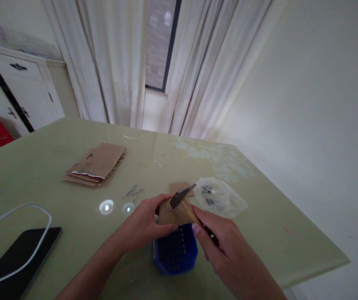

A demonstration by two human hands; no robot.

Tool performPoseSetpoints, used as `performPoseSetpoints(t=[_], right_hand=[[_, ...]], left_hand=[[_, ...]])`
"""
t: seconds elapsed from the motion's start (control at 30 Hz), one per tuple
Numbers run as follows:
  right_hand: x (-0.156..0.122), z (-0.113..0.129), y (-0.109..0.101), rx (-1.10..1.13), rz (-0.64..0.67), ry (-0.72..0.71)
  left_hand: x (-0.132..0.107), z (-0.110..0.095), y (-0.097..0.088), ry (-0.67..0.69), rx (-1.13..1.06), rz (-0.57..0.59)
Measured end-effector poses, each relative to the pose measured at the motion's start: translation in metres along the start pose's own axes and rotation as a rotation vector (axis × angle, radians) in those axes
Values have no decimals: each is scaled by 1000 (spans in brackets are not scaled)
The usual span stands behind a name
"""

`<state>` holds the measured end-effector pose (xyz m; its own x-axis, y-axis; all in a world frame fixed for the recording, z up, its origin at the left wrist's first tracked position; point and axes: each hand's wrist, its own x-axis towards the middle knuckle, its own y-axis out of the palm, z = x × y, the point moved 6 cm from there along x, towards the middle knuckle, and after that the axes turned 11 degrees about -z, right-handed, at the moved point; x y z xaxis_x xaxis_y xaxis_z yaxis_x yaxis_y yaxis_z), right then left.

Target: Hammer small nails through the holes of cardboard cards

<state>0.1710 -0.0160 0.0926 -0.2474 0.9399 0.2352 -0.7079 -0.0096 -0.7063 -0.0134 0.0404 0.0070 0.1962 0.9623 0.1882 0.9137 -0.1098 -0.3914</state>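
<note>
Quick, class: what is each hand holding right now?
Left hand: closed on the cardboard piece over the blue block.
Right hand: closed on the hammer.

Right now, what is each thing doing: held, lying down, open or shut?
Left hand, holding the cardboard piece.
Right hand, gripping the hammer.
Hammer, tilted, head above the cardboard piece.
Blue box, standing under the cardboard piece.
Plastic bag, lying flat, untouched.
Loose nails, lying on the table.
Cardboard stack, lying flat, untouched.
Phone, screen dark, white cable across it.
Curtains, parted in the middle.
</note>
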Motion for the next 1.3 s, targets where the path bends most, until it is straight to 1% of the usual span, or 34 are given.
performPoseSetpoints(t=[0.1, 0.17, 0.23, 0.3, 0.37, 0.43, 0.47, 0.53, 0.57, 0.6, 0.67, 0.7, 0.77, 0.87, 0.97, 1.1, 1.17, 1.23, 1.3], right_hand=[[1, -6, 0, 39, 38, 25], [9, -21, -2, 161, 39, 116], [26, -43, -1, 352, 38, 232], [50, -67, 0, 570, -9, 265], [73, -97, 5, 817, -95, 315], [89, -129, 16, 1049, -166, 428], [92, -142, 22, 1084, -182, 451], [93, -163, 33, 1136, -201, 493], [91, -170, 37, 1147, -205, 508], [88, -175, 40, 1163, -209, 524], [82, -181, 44, 1195, -217, 553], [80, -182, 46, 1209, -220, 563], [78, -182, 48, 1233, -223, 579], [77, -181, 51, 1264, -219, 591], [77, -179, 53, 1289, -215, 594], [76, -177, 52, 1302, -211, 597], [77, -177, 52, 1302, -208, 601], [77, -177, 52, 1302, -206, 604], [78, -178, 52, 1302, -207, 605]], left_hand=[[-1, 1, 1, -1, -23, 9], [-2, 2, 0, -24, -9, 4], [-3, 3, 0, -53, 25, -1], [-5, 4, 0, -90, 24, 7], [-5, 7, 2, -143, -53, 45], [-3, 13, 0, -192, -144, 48], [0, 17, -4, -201, -165, 21], [7, 30, -21, -203, -91, -101], [10, 38, -33, -202, 7, -178], [12, 47, -45, -216, 156, -251], [13, 64, -70, -250, 524, -378], [13, 71, -80, -272, 676, -407], [11, 82, -90, -319, 842, -380], [10, 92, -92, -391, 909, -287], [9, 92, -87, -393, 958, -254], [7, 91, -85, -296, 1028, -276], [5, 94, -86, -274, 1031, -280], [5, 95, -88, -263, 1012, -291], [6, 89, -89, -243, 924, -360]])
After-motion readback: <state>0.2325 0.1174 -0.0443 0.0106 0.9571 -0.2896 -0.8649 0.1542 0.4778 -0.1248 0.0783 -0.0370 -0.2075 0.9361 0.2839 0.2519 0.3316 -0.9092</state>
